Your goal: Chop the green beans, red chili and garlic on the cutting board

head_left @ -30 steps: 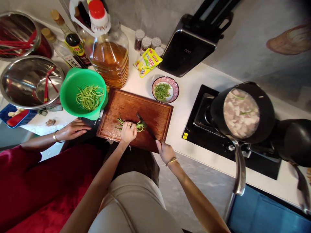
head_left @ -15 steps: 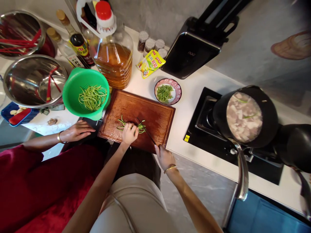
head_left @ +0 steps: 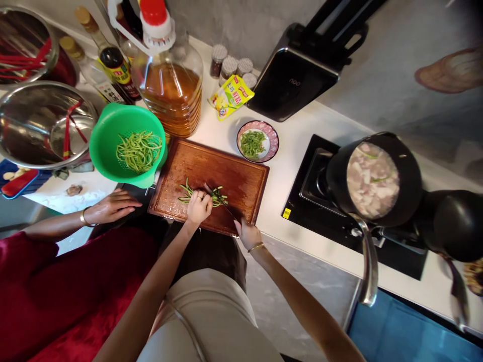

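Note:
My left hand (head_left: 199,206) is closed over a small bunch of thin green stalks (head_left: 184,192), pressing them onto the wooden cutting board (head_left: 241,181). A ring shows on one finger. My right hand (head_left: 249,235) grips a knife (head_left: 228,207) by its handle at the board's near right edge. The dark blade lies across the right end of the bunch, close beside my left fingers. Short stalk ends stick out to the right of the blade. The handle is mostly hidden in my right hand.
A green colander (head_left: 103,146) of similar stalks stands at left. Behind the board is a small patterned bowl (head_left: 274,141) with cut green pieces. A pot (head_left: 409,186) of meat pieces sits on the stove (head_left: 298,201) at right. A co-worker's hand (head_left: 113,206) rests left of the board.
My right hand has moved slightly forward and left with the knife, and the blade shows broader over the stalks. My left hand stays on the bunch. The whole view has shifted a little.

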Demonstrator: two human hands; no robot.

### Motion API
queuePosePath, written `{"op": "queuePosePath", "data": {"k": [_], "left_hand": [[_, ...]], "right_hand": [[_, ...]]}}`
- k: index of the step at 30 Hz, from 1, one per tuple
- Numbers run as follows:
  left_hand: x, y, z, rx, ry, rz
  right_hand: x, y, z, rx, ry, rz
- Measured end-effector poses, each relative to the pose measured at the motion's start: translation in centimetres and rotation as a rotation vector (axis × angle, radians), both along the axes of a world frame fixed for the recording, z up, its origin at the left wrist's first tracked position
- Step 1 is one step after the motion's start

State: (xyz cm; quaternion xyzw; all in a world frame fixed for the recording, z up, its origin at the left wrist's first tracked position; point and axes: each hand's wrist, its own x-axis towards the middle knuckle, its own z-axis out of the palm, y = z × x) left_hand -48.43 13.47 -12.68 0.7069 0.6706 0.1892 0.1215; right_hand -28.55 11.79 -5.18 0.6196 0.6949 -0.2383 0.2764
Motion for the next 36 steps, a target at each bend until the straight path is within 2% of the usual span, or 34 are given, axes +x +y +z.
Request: {"op": "queuePosePath", "data": {"k": [2, 4, 9, 15, 18, 24, 27, 32, 36], "left_hand": [[0.0, -0.1, 0.1, 0.020, -0.001, 0.004], [0.1, -0.2, 0.2, 0.052, 0.012, 0.014], [0.5, -0.6, 0.2, 0.054, 0.031, 0.065], [0.5, -0.7, -0.2, 0.003, -0.038, 0.070], [0.4, -0.6, -0.3, -0.003, -0.053, 0.065], [0.3, -0.4, -0.1, 0.003, -0.013, 0.062], [0.3, -0.4, -0.2, -0.021, -0.064, 0.088], [0.3, -0.4, -0.5, -0.058, -0.114, 0.146], [0.2, -0.5, -0.6, -0.089, -0.179, 0.215]], "right_hand": [[0.4, -0.3, -0.8, 0.037, 0.030, -0.027], [0.6, -0.5, -0.8, 0.067, 0.077, -0.067], [0.6, -1.2, 1.4, 0.089, 0.167, -0.149], [0.1, -1.8, 3.6, -0.003, 0.110, -0.137], [-0.5, -1.4, 3.2, -0.036, 0.086, -0.132], [-2.2, -0.7, -0.2, 0.028, 0.119, -0.147], [-2.1, -0.8, -1.1, 0.083, 0.170, -0.168], [-1.4, -1.4, 0.2, 0.145, 0.263, -0.178], [-1.4, -2.2, 2.0, 0.096, 0.242, -0.162]]}}
